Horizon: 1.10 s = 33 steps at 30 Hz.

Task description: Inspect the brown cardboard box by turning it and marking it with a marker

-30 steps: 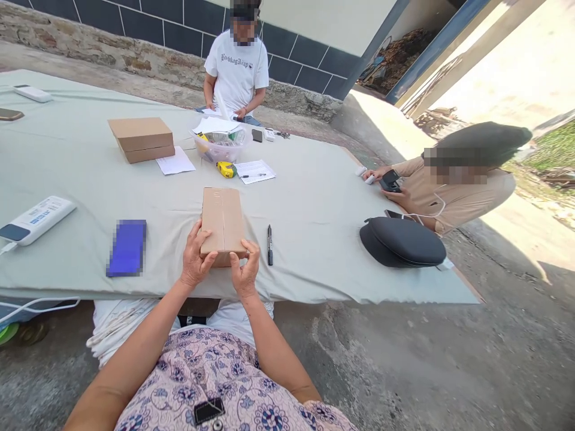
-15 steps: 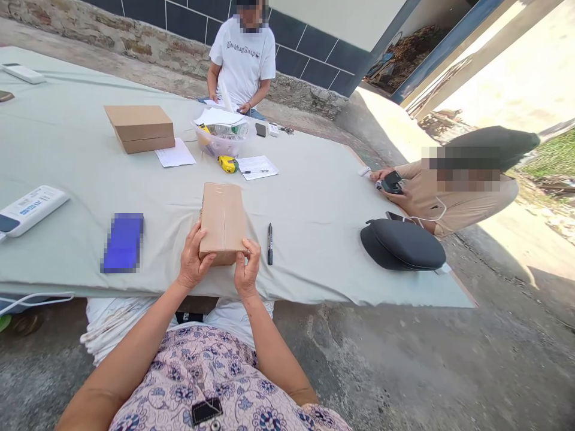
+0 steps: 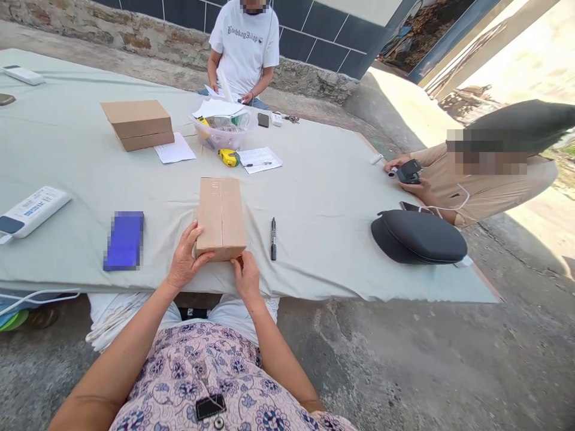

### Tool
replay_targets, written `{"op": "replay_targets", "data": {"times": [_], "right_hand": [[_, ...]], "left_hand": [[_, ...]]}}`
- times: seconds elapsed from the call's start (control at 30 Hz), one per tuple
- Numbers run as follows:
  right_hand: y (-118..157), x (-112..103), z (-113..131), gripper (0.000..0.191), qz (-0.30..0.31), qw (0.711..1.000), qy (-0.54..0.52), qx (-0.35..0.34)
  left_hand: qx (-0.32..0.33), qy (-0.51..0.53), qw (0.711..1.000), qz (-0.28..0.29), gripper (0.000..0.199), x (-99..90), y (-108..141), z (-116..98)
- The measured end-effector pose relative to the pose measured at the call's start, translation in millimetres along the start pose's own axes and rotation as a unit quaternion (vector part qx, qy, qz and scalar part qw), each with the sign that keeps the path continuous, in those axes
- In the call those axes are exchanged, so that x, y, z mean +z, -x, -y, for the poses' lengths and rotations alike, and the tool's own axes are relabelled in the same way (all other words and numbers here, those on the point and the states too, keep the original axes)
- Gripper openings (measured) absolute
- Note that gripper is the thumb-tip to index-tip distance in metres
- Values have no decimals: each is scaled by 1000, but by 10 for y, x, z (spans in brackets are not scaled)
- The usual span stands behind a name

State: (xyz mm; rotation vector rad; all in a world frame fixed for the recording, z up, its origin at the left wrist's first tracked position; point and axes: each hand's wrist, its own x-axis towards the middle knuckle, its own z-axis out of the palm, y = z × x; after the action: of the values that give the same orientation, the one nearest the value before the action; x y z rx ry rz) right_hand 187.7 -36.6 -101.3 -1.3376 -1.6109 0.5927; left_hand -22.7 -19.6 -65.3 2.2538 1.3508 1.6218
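Hands: The left hand (image 3: 184, 258) and the right hand (image 3: 246, 276) are both on the box, with a small gap between them.

Fingers: The left fingers (image 3: 197, 256) curl against the left side of the box near its close end. The right fingers (image 3: 239, 263) press on the close end, by the corner. Both hands clamp the box.

Box: The cardboard box (image 3: 221, 218) lies flat on the tabletop (image 3: 323, 239), right under the fingers. A strip of clear tape runs down its middle.

Clothes: Below the fingers is a flowery top (image 3: 202, 371) with a small black clip (image 3: 210, 407) on it.

Right of the fingers: A black marker pen (image 3: 273, 239) lies just beside the box. Farther right is a round black case (image 3: 417, 237).

Left of the fingers: There is a blurred blue thing (image 3: 123, 241). Past it is a white power bank (image 3: 33, 206) with tiny blue writing, too small to read.

Past the fingers: There is a yellow tape measure (image 3: 229, 157), a plastic tub (image 3: 222, 134), a paper with a pen on it (image 3: 260, 160), and two stacked cardboard boxes (image 3: 137, 124).

Surface: The tabletop is covered with pale green cloth. It sits outdoors over a rough concrete floor (image 3: 381, 341).

People: A person in a tan shirt (image 3: 489, 191) holds a black phone (image 3: 409, 171). A person in a white T-shirt (image 3: 245, 48) sits far off. The shirt has dark letters that are hard to read.

Back: There is a stone wall (image 3: 135, 42) with dark tiles (image 3: 323, 36) above it.
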Motion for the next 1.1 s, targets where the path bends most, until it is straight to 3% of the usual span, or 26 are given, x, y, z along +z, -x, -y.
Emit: {"op": "replay_targets", "data": {"times": [0.13, 0.23, 0.47, 0.6, 0.7, 0.8, 0.93, 1.1], "right_hand": [[-4, 0, 39, 22, -1, 1000, -18, 22], [0, -3, 62, 21, -10, 998, -51, 22], [-39, -111, 241, 22, -97, 988, -118, 12], [-174, -274, 392, 17, -133, 988, -66, -47], [-236, -305, 434, 17, -115, 990, -28, -81], [-236, -240, 414, 18, -108, 989, -22, -99], [-223, -127, 359, 18, -135, 983, -34, -122], [-198, -25, 229, 25, -109, 989, -13, -97]], "left_hand": [[-30, 2, 1000, 0, 67, -37, 39, -8], [-98, 28, 995, -20, 67, -78, 110, -18], [-265, 181, 943, -92, 74, -36, 194, -81], [-335, 175, 926, -10, 56, 37, 216, -88], [-309, 64, 949, 11, 48, 67, 218, -93], [-255, 7, 967, -22, 64, 69, 172, -121], [-245, 75, 966, -33, 77, 57, 16, -170], [-298, 100, 949, -30, 64, 87, -190, -185]]}}
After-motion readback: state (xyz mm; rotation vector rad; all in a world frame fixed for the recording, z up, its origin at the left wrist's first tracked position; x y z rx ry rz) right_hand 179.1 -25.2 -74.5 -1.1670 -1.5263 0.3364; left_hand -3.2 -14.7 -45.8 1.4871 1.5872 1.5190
